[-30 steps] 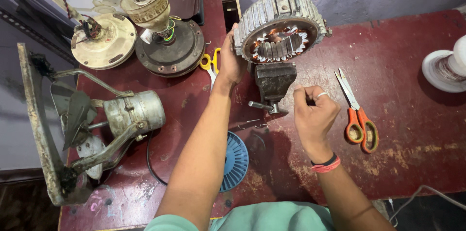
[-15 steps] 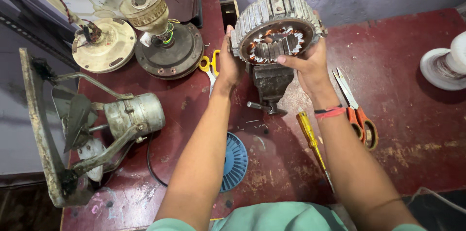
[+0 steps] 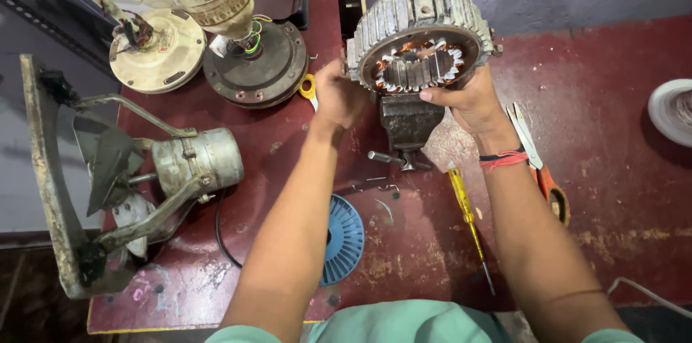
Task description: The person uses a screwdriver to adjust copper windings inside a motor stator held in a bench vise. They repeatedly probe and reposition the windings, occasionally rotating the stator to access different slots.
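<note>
Both hands, left hand (image 3: pixel 339 94) and right hand (image 3: pixel 467 98), grip the finned motor stator (image 3: pixel 418 33) (fingers curled on its rim) above the vise (image 3: pixel 407 123); yellow screwdriver (image 3: pixel 465 210) at five o'clock on the desk (image 3: pixel 620 192).

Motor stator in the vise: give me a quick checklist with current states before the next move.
1. Both hands on the motor stator: ok. The left hand grips its left rim and the right hand its lower right rim.
2. Stator seated over the bench vise: ok, it sits on top; whether the vise clamps it, cannot tell.
3. Copper windings intact: cannot tell, only partly visible in the bore.
4. Yellow screwdriver within reach: ok, it lies on the red table beside the right forearm.
5. Orange-handled scissors out of the way: not ok, partly under the right wrist.
</note>
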